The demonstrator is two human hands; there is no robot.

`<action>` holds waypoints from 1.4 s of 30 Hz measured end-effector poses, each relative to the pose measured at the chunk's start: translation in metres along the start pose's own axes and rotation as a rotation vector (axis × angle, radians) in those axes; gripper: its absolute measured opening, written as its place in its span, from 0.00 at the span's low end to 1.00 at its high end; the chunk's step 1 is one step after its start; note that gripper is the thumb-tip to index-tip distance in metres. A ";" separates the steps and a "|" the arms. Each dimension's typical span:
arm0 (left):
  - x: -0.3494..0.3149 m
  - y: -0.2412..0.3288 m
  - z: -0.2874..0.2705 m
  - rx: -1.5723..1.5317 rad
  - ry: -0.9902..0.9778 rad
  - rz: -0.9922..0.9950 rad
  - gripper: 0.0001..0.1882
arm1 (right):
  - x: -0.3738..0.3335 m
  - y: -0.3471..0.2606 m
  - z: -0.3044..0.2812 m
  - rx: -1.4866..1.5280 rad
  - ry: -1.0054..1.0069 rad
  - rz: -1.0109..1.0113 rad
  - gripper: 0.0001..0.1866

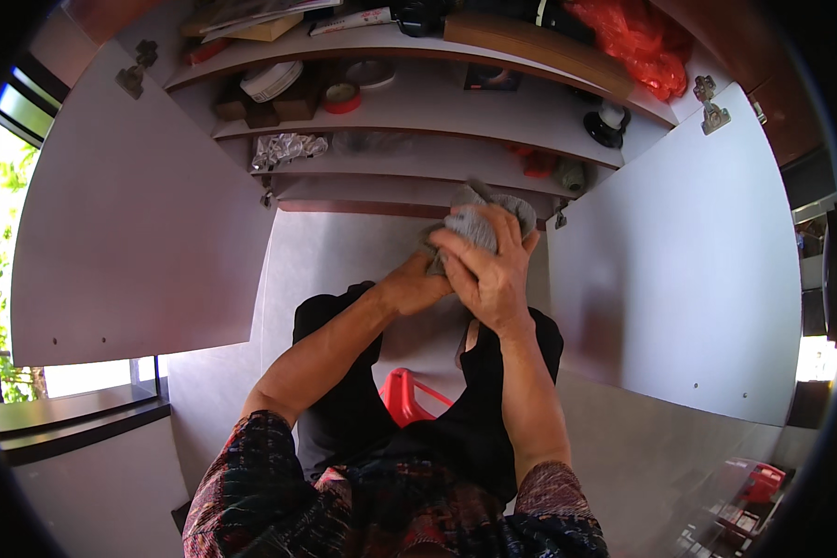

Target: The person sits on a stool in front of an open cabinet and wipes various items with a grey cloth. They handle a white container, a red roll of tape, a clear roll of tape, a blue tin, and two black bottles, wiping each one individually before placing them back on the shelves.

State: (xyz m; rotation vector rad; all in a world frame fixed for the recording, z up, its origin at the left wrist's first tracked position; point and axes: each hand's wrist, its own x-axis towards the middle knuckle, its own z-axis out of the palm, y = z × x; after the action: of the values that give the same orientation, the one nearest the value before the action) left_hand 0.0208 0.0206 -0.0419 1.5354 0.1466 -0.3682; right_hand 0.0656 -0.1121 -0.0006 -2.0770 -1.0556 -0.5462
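A crumpled grey cloth [474, 226] is bunched between my two hands, in front of the lowest shelf of an open cabinet. My right hand [493, 277] lies over it from the right, with bent fingers pressed into the folds. From the left, my left hand [417, 284] closes on the cloth's lower side; its fingertips are hidden by the cloth and the other hand. Part of the cloth sticks out beyond the right fingers, toward the bottom shelf [363, 191].
White cabinet doors stand open at left [149, 223] and right [679, 260]. Upper shelves hold a red tape roll [341, 98], a red plastic bag [632, 46], a crinkled silvery packet [288, 149] and a black-based object [608, 124]. A red stool [402, 398] shows between my legs.
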 end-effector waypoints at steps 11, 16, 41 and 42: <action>0.007 0.018 0.017 -0.467 -0.125 0.292 0.45 | -0.006 0.058 -0.001 0.238 0.322 0.660 0.08; 0.015 0.020 0.024 -0.875 -0.138 0.223 0.35 | -0.010 0.043 0.004 -0.033 0.209 0.347 0.18; 0.036 0.014 0.029 -0.863 0.129 0.156 0.26 | -0.011 0.050 0.009 0.082 0.262 0.444 0.17; 0.036 0.016 0.032 -0.852 0.140 0.154 0.27 | -0.014 0.062 0.008 0.053 0.305 0.496 0.15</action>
State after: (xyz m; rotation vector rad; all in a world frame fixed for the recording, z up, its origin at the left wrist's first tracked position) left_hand 0.0551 -0.0158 -0.0373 0.7198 0.2546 -0.0482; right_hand 0.1084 -0.1372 -0.0408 -2.0268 -0.3558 -0.5469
